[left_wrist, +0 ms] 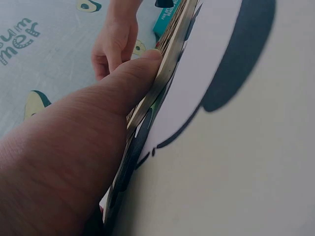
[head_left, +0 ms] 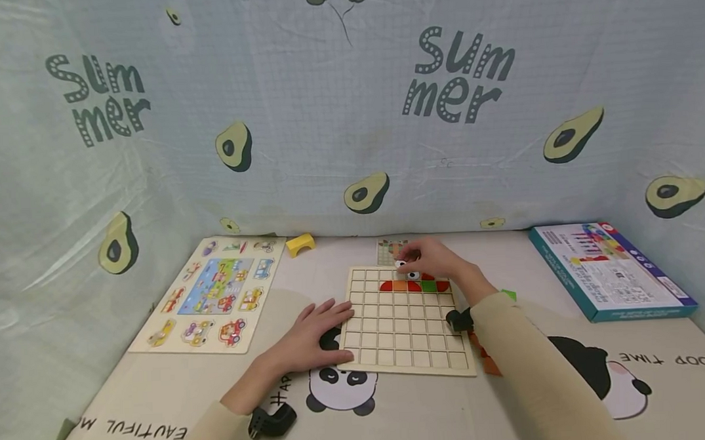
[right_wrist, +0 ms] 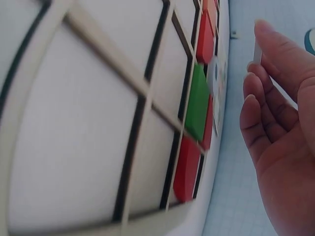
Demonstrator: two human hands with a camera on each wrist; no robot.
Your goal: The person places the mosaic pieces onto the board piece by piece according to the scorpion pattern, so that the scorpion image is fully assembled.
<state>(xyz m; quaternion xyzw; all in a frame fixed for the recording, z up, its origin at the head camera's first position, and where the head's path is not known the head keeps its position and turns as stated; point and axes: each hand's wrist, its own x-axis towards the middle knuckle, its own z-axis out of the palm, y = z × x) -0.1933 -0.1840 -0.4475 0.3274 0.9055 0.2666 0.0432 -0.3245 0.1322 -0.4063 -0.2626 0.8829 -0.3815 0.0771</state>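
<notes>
A wooden grid board (head_left: 401,329) lies in front of me. Across its far rows sit red pieces (head_left: 387,287), an orange square (head_left: 400,286), a green square (head_left: 429,286) and a white eye tile (head_left: 413,276). Above that far edge, my right hand (head_left: 430,258) pinches another white eye tile (head_left: 400,264) between thumb and fingertips. The right wrist view shows the held tile edge-on (right_wrist: 257,53), apart from the board. My left hand (head_left: 307,337) spreads its fingers along the board's left edge, thumb at the near corner; the left wrist view shows that thumb (left_wrist: 142,64) against the rim.
Behind the board lies a patterned card (head_left: 385,251), partly covered by the right hand. A vehicle puzzle (head_left: 253,329) and a yellow arch block (head_left: 300,244) are at left. Right are a teal-edged box (head_left: 615,271), a green piece (head_left: 509,294) and orange pieces (head_left: 491,365) beside my forearm.
</notes>
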